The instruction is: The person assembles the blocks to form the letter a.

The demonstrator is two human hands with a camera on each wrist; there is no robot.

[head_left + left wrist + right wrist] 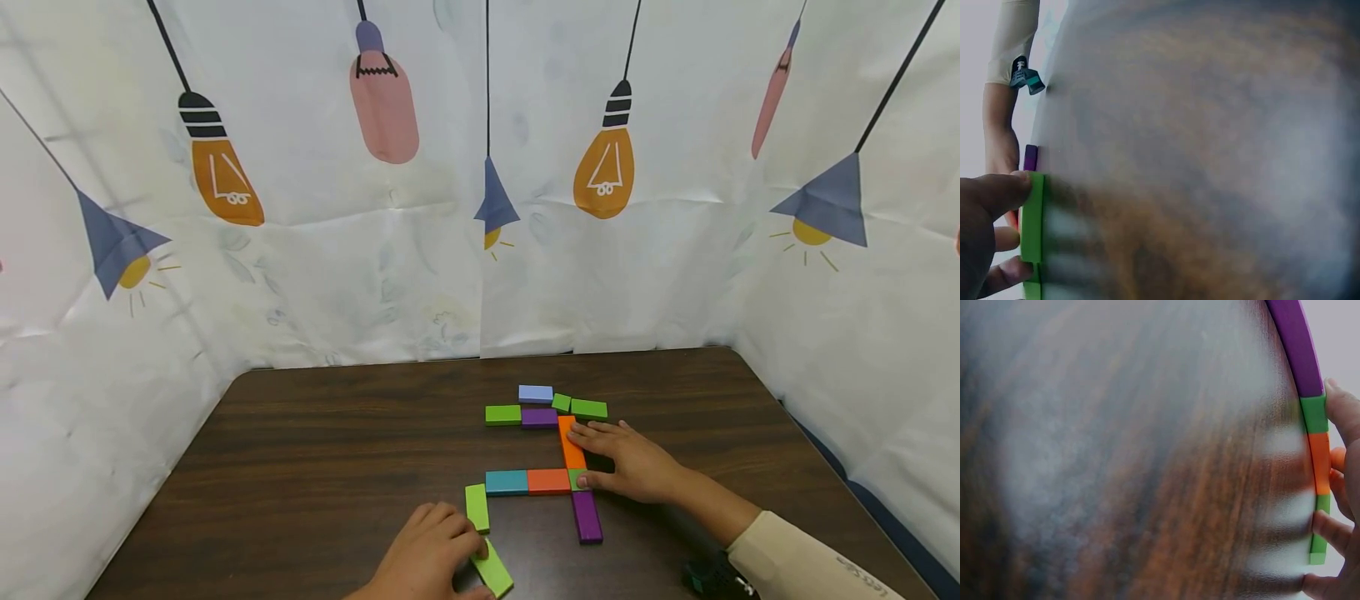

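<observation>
In the head view my left hand [431, 546] holds a light green block [495, 570] at the near end of a layout of flat coloured blocks. Its thumb and fingers lie along that block [1034, 219] in the left wrist view. Another light green block [477, 508] lies just beyond, end to end with it. With fingers extended, my right hand [637, 462] touches the orange block [568, 437], its thumb on a small green block [577, 479]. A purple block [587, 521] joins that green block on the near side; in the right wrist view the purple block [1297, 347] stretches above the thumb.
A teal block [506, 482] and a red-orange block [548, 481] form the crossing row. Beyond lie a green block [502, 415], a purple block [538, 418], a pale blue block [536, 393] and more green ones. Patterned cloth [300, 275] surrounds the dark wooden table [300, 467].
</observation>
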